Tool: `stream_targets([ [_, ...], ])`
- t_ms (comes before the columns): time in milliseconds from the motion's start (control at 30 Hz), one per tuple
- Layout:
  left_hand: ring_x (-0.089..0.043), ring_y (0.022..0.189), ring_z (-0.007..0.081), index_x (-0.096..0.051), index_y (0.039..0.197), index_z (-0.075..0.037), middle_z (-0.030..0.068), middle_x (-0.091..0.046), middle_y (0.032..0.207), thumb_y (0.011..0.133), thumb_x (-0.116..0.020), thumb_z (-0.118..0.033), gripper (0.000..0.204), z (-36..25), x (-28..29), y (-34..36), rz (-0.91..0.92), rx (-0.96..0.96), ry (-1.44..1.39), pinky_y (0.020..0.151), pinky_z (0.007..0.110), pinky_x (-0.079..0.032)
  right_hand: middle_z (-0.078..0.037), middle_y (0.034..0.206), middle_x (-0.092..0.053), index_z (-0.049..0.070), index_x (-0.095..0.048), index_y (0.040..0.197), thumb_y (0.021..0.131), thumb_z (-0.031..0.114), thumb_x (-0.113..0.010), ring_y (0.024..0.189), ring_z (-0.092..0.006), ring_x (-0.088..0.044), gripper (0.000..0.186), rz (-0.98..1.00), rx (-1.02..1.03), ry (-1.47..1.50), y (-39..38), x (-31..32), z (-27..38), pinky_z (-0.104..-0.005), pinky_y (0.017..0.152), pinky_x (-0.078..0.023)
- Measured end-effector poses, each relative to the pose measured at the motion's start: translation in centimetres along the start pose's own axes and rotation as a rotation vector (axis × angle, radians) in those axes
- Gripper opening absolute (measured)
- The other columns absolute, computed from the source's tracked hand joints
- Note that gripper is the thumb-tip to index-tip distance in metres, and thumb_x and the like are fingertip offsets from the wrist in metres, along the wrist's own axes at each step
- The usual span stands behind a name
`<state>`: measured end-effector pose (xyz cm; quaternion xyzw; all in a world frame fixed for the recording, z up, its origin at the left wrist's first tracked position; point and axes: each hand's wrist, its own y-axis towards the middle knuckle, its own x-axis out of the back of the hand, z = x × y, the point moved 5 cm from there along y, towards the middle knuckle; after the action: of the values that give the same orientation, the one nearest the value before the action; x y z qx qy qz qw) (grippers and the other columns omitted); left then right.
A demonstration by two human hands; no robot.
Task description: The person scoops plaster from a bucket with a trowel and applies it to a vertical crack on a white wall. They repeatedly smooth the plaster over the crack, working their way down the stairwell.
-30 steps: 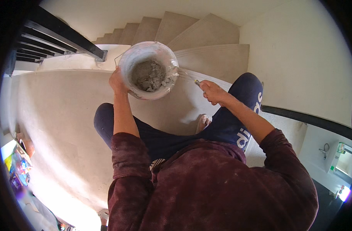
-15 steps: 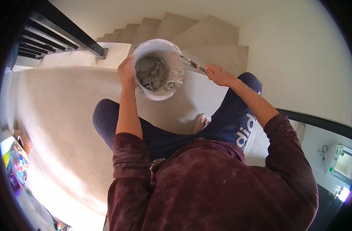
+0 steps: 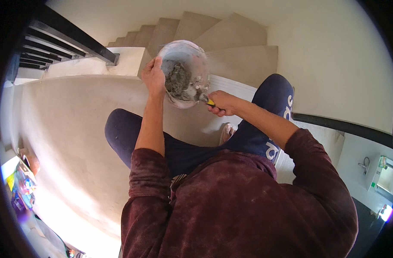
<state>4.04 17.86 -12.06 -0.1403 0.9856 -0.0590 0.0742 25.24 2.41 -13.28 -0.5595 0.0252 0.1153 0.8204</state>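
A whitish bucket point(image 3: 165, 51) tilts toward me between my knees, its inner wall smeared with splashes. Wet grey mortar point(image 3: 178, 79) lies in its bottom. My left hand point(image 3: 154, 78) grips the bucket's rim at the left side, fingers over the edge. At the lower right of the rim, my right hand point(image 3: 222, 103) is closed round the black and yellow handle of a trowel point(image 3: 210, 102). The trowel's metal end reaches the bucket's edge, next to mortar-spattered wall; its blade is mostly hidden or too small to make out.
Beyond the bucket, grey steps point(image 3: 196, 30) wind up to the left. A black railing point(image 3: 71, 32) stands at far left on a pale ledge point(image 3: 127, 58). A dark rail point(image 3: 343, 129) runs at right. Assorted items point(image 3: 22, 185) sit at the lower left.
My right hand has swung toward me and left, bringing the trowel from the bucket's upper right to its lower right rim. The bucket and my left hand have shifted slightly right.
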Motion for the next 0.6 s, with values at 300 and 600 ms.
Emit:
stream_targets([
  [300,-0.058,0.08,0.0158,-0.069,0.099,0.005,0.0063,-0.066,0.088,0.091,-0.063,-0.017,0.025,-0.5,0.7,-0.5,0.126,0.083,-0.045,0.075,0.028,-0.045,-0.025,0.088,-0.067,-0.001,-0.063,0.097,0.086,0.016,-0.051,0.078,-0.0376,-0.068,0.023,-0.391,0.721,-1.336,3.6,-1.7,6.2,-0.0505,0.064,-0.053],
  [600,-0.054,0.08,0.0117,-0.068,0.099,0.006,0.0019,-0.063,0.085,0.09,-0.062,-0.017,0.025,-0.9,-0.4,-1.1,0.196,0.058,0.015,0.073,0.025,-0.043,-0.021,0.085,-0.069,0.0,-0.07,0.086,0.074,0.012,-0.061,0.082,-0.038,-0.068,0.02,-0.26,0.602,-1.658,-0.4,-0.8,7.5,-0.0485,0.069,-0.055],
])
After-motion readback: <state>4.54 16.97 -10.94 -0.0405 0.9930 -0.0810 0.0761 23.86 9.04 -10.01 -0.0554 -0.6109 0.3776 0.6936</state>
